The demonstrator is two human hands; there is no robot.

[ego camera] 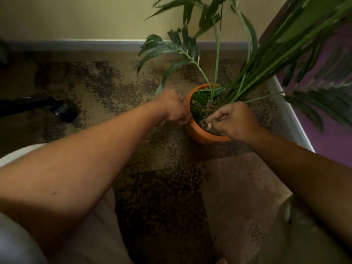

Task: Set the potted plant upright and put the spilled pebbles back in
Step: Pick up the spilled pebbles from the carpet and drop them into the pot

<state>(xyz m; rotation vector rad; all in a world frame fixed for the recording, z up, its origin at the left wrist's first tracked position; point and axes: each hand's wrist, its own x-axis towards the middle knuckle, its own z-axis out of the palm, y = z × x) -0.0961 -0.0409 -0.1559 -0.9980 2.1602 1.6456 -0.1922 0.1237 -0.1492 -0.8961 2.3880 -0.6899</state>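
Pot upright on the carpet near the wall corner, pebbles going back in.
Left hand (176, 107) grips the stiff pot (198, 133) rim; right hand (233, 119) pinches small, hard pebbles (204, 121), likely easy to drop.

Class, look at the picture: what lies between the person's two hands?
In the head view, the near-left rim of the orange pot lies between the left hand and right hand, with green moss and brown pebbles inside it.
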